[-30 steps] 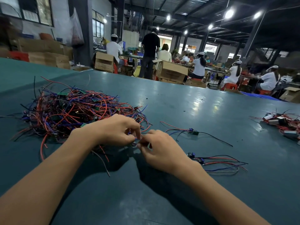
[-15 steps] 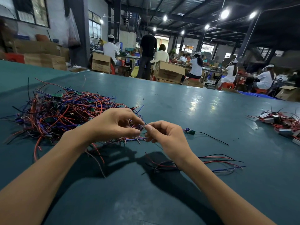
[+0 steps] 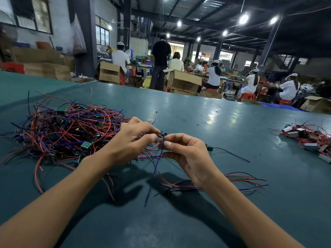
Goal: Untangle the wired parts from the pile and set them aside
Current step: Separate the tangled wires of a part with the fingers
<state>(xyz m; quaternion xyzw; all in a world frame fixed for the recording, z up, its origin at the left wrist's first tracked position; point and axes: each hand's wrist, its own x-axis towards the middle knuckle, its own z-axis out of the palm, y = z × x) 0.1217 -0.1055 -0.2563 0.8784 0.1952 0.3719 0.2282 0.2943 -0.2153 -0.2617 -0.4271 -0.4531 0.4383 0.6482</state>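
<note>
Wired part (image 3: 162, 134) is held just above the table (image 3: 197, 120), at the right edge of the pile (image 3: 68, 133), btw both hands. Thumb & fingertips of the left hand (image 3: 130, 142) pinch its small board end. The right hand (image 3: 186, 154) pinches the blue wire (image 3: 157, 167) just below; the wire hangs to the tabletop. Loose wired parts (image 3: 241, 179) lie by the right wrist, and one w/ a black lead (image 3: 209, 147) lies behind the right hand.
</note>
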